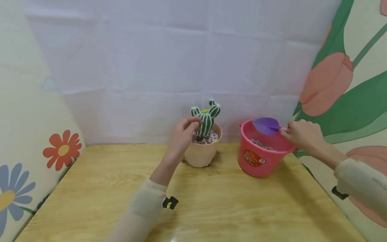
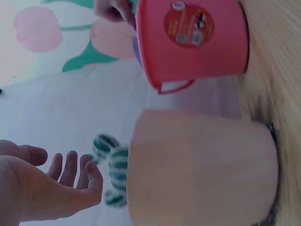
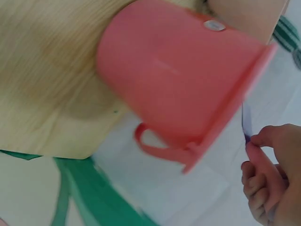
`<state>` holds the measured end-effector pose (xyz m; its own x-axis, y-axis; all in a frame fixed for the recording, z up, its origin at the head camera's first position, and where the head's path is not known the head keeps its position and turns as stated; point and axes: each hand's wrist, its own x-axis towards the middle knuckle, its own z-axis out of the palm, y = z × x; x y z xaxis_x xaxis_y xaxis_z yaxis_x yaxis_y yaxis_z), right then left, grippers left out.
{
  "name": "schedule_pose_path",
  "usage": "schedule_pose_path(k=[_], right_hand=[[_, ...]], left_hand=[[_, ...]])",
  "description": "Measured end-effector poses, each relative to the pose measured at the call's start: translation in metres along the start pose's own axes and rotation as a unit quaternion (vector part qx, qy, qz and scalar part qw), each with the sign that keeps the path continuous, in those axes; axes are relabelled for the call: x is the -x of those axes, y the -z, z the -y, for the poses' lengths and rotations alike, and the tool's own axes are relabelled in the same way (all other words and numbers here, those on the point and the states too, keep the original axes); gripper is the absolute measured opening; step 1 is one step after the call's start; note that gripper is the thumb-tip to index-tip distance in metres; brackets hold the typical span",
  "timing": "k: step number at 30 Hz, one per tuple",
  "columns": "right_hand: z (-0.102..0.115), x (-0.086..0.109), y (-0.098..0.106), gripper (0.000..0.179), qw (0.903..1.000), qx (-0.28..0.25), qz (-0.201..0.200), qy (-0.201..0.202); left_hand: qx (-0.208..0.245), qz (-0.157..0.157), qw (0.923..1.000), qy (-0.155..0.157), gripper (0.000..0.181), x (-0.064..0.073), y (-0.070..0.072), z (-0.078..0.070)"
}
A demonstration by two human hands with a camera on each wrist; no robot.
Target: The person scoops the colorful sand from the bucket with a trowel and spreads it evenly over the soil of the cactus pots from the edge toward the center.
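Observation:
My right hand (image 1: 305,135) grips the pink handle of a small trowel (image 1: 266,125), its purple blade over the mouth of a pink bucket (image 1: 273,162). Small multicoloured pebbles (image 1: 262,145) lie inside the bucket. Left of it stands a peach flowerpot (image 1: 200,155) that holds a green-and-white cactus (image 1: 206,123), upright among similar pebbles. My left hand (image 1: 182,133) is at the cactus's left side, overlapping it in the head view. Its fingers bend loosely with nothing between them, as the left wrist view shows.
The wooden table (image 1: 115,198) carries the pot and bucket near its back edge. Dark crumbs lie around the pot's base. A white cloth (image 1: 145,67) hangs behind, and flower-printed cloth (image 1: 362,131) borders both sides. A bucket handle (image 3: 157,148) sticks out at the rim.

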<state>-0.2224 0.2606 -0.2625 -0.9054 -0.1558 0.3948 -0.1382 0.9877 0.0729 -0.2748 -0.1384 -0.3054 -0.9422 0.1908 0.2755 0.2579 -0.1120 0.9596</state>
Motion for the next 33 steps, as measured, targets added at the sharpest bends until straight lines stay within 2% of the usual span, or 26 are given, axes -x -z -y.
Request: schedule_pose_path(k=[2, 4, 6, 8, 9, 11, 14, 16, 18, 20, 24, 27, 30, 33], right_hand=[[-0.009, 0.004, -0.004, 0.041, 0.9999, 0.003, -0.011, 0.004], [-0.015, 0.007, -0.009, 0.04, 0.9998, 0.005, -0.017, 0.008], [-0.02, 0.008, -0.013, 0.039, 0.9996, 0.008, -0.023, 0.013], [-0.022, 0.006, -0.017, 0.04, 0.9993, 0.012, -0.03, 0.021], [-0.023, 0.005, -0.019, 0.04, 0.999, 0.013, -0.034, 0.026], [-0.024, 0.0, -0.022, 0.041, 0.9982, 0.017, -0.044, 0.039], [-0.025, -0.008, -0.026, 0.043, 0.9972, 0.026, -0.048, 0.051], [-0.026, -0.011, -0.028, 0.045, 0.9972, 0.033, -0.042, 0.052], [-0.029, -0.01, -0.028, 0.044, 0.9977, 0.039, -0.032, 0.045], [-0.029, -0.009, -0.03, 0.043, 0.9981, 0.041, -0.019, 0.042], [-0.03, -0.006, -0.034, 0.038, 0.9976, 0.049, 0.007, 0.049], [-0.027, -0.009, -0.037, 0.034, 0.9963, 0.057, 0.033, 0.056], [-0.02, -0.017, -0.039, 0.033, 0.9944, 0.064, 0.061, 0.059], [-0.012, -0.026, -0.043, 0.034, 0.9927, 0.062, 0.078, 0.068]], left_hand=[[0.047, 0.035, 0.9981, 0.019, 0.031, 0.004, -0.017, -0.001], [0.112, 0.078, 0.989, 0.056, 0.03, 0.008, -0.035, 0.0], [0.181, 0.116, 0.9702, 0.112, 0.031, 0.011, -0.054, 0.004], [0.227, 0.131, 0.9505, 0.167, 0.032, 0.012, -0.072, 0.01], [0.246, 0.124, 0.9423, 0.191, 0.032, 0.011, -0.081, 0.014], [0.279, 0.087, 0.9272, 0.235, 0.031, 0.008, -0.098, 0.023], [0.318, 0.003, 0.9029, 0.29, 0.026, 0.002, -0.125, 0.037], [0.332, -0.045, 0.8886, 0.313, 0.02, -0.002, -0.144, 0.043], [0.343, -0.073, 0.8775, 0.327, 0.017, -0.004, -0.163, 0.047], [0.356, -0.086, 0.871, 0.328, 0.016, -0.004, -0.176, 0.048], [0.393, -0.094, 0.8586, 0.316, 0.017, -0.004, -0.192, 0.051], [0.426, -0.095, 0.8441, 0.311, 0.014, -0.005, -0.192, 0.054], [0.454, -0.082, 0.8303, 0.313, 0.01, -0.007, -0.187, 0.059], [0.464, -0.07, 0.826, 0.313, 0.006, -0.01, -0.18, 0.064]])
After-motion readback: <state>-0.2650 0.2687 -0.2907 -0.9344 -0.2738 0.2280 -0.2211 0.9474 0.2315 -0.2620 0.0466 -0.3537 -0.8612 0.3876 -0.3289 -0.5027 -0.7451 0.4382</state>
